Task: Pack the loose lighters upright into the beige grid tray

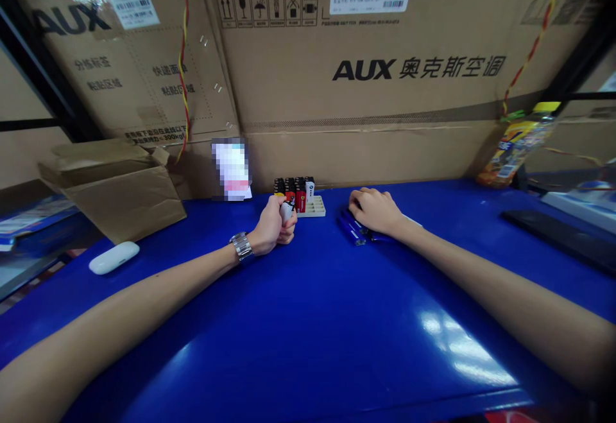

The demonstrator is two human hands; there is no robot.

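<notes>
My left hand (274,225) is closed in a fist around a white lighter (287,211), just in front of the tray. Several lighters (301,195), red, white and other colours with black tops, stand upright in the left part of a cream slotted tray (315,213). Farther right, my right hand (378,210) bends its fingers down onto blue lighters (353,227) lying on the table. Its fingertips are partly hidden, but they appear closed on one of these lighters. The palm covers part of the pile.
A glossy blue table (298,320) spans the view. Behind it stands a large cardboard wall (385,108). A lit phone (231,169) leans there. An open carton (115,192) and white earbud case (114,258) lie left; a drink bottle (520,147) and black bar (563,237) are right.
</notes>
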